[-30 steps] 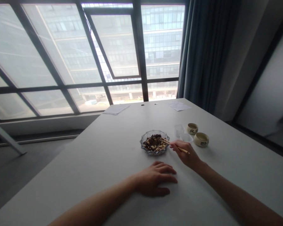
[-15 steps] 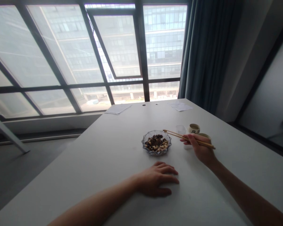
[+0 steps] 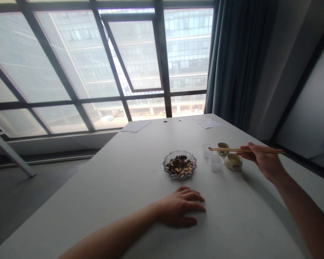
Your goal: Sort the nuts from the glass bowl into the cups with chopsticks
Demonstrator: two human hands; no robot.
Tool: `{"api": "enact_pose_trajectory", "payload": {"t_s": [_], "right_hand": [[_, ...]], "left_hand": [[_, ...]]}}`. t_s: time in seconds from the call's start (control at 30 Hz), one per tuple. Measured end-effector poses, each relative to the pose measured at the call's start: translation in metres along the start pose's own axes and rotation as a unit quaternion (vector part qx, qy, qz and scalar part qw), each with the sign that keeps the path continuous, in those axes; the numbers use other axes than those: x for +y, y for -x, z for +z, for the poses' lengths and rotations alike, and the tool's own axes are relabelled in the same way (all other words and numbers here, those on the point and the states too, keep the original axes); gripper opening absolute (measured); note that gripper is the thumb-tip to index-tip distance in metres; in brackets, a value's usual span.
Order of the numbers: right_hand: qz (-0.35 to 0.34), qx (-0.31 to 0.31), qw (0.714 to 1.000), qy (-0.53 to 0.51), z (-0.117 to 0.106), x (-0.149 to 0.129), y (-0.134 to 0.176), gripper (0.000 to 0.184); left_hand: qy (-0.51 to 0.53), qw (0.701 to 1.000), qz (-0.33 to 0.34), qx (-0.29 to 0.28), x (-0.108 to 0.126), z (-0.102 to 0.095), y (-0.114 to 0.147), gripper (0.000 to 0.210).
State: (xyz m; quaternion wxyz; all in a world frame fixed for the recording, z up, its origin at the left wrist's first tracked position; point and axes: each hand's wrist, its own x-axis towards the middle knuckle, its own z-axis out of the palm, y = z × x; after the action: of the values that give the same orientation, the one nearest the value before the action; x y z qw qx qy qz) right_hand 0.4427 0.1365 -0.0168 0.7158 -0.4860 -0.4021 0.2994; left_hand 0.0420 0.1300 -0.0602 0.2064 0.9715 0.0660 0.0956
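My right hand [image 3: 264, 160] grips a pair of wooden chopsticks [image 3: 259, 150], held nearly level. Their tips lie above a clear plastic cup [image 3: 206, 152]; a small bit seems to sit at the tips, too small to name. Below the sticks stand a cream ceramic cup with dark lettering [image 3: 223, 152], a similar nearer ceramic cup [image 3: 234, 166] and a square clear plastic container [image 3: 216, 166]. Flat on the table, my left hand [image 3: 180, 207] rests with fingers spread, holding nothing. Just beyond it sits a scalloped glass bowl [image 3: 166, 172] of nuts and dark dried pieces [image 3: 180, 164].
The white table [image 3: 118, 187] runs away toward the windows. Paper sheets lie at its far left [image 3: 136, 126] and more paper [image 3: 208, 123] at the far right. A dark curtain [image 3: 232, 64] hangs behind the right corner.
My right hand has moved right with the chopsticks, their tips passing from the glass bowl's rim to over the clear cup. The nearer cups are now uncovered. My left hand stays put.
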Motion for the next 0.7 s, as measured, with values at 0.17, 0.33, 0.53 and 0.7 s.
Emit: {"api": "enact_pose_trajectory", "payload": {"t_s": [0.17,0.33,0.53,0.7], "right_hand": [[0.03,0.005,0.999,0.01,-0.019,-0.004,-0.008,0.022],[0.021,-0.004,1.0,0.023,-0.021,-0.005,-0.009,0.022],[-0.009,-0.031,0.999,0.027,-0.005,0.001,-0.002,0.023],[-0.032,-0.066,0.997,0.033,0.027,0.002,0.019,0.033]], "left_hand": [[-0.001,1.0,0.001,0.002,0.001,-0.001,0.0,0.047],[-0.003,1.0,-0.002,0.001,0.001,-0.001,0.0,0.047],[0.0,1.0,-0.003,-0.005,0.001,-0.001,-0.001,0.048],[0.0,1.0,-0.003,-0.005,0.0,-0.001,0.0,0.048]]}}
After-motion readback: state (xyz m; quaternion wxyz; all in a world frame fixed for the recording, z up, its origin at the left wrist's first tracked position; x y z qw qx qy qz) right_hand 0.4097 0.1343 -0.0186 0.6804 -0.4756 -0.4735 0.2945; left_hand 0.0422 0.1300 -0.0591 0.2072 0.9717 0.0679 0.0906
